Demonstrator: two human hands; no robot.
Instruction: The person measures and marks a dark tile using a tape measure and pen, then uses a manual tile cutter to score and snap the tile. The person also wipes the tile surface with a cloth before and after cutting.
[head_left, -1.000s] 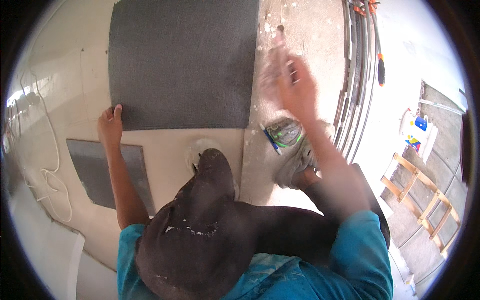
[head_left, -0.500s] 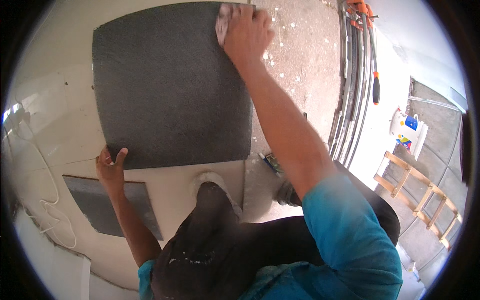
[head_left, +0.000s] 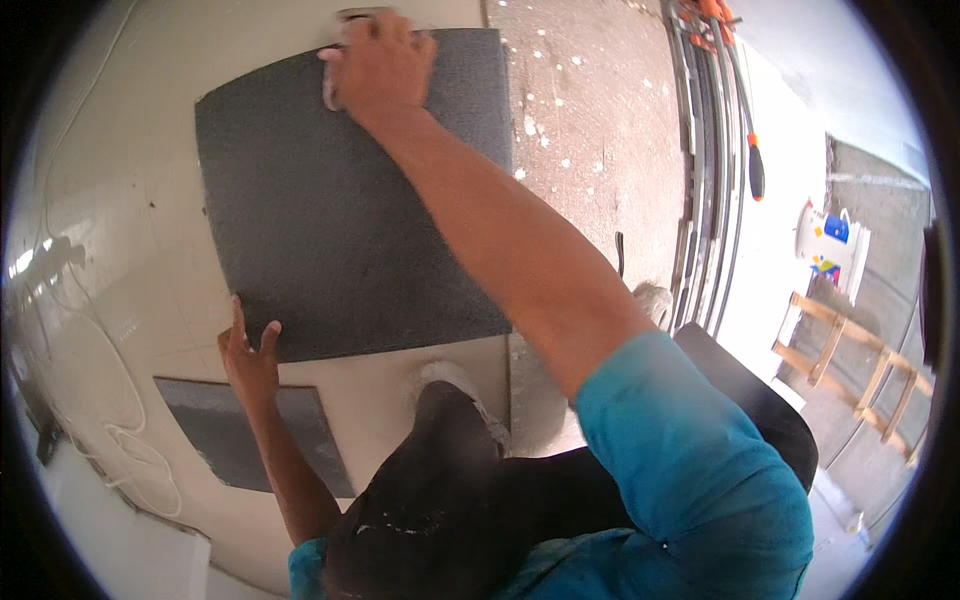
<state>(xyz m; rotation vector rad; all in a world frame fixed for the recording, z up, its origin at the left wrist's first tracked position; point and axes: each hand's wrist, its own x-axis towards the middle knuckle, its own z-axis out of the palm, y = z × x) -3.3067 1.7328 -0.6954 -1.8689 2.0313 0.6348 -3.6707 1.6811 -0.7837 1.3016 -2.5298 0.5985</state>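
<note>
A large dark grey tile [head_left: 340, 210] lies flat in front of me. My right hand [head_left: 385, 70] is at its far edge, closed around a pale pinkish pad [head_left: 330, 82] pressed to the surface. The pad is mostly covered and blurred, so whether it is a sponge or a cloth is unclear. At the tile's near left corner rests my left hand [head_left: 250, 355], thumb and index finger stretched apart against it, with nothing else held. A smaller grey tile piece [head_left: 250, 430] lies below, partly under my left forearm.
White cable [head_left: 125, 440] loops over the pale floor at left. To the right run a paint-spotted strip [head_left: 570, 130], long metal rails [head_left: 700, 180] and an orange-and-black handled tool [head_left: 755, 170]. Farther right are a white bucket [head_left: 825, 240] and a wooden ladder-like frame [head_left: 850, 360].
My right hand has moved left along the tile's far edge with the pad. My left hand stays at the corner, its index finger now straighter. The whole view has shifted slightly.
</note>
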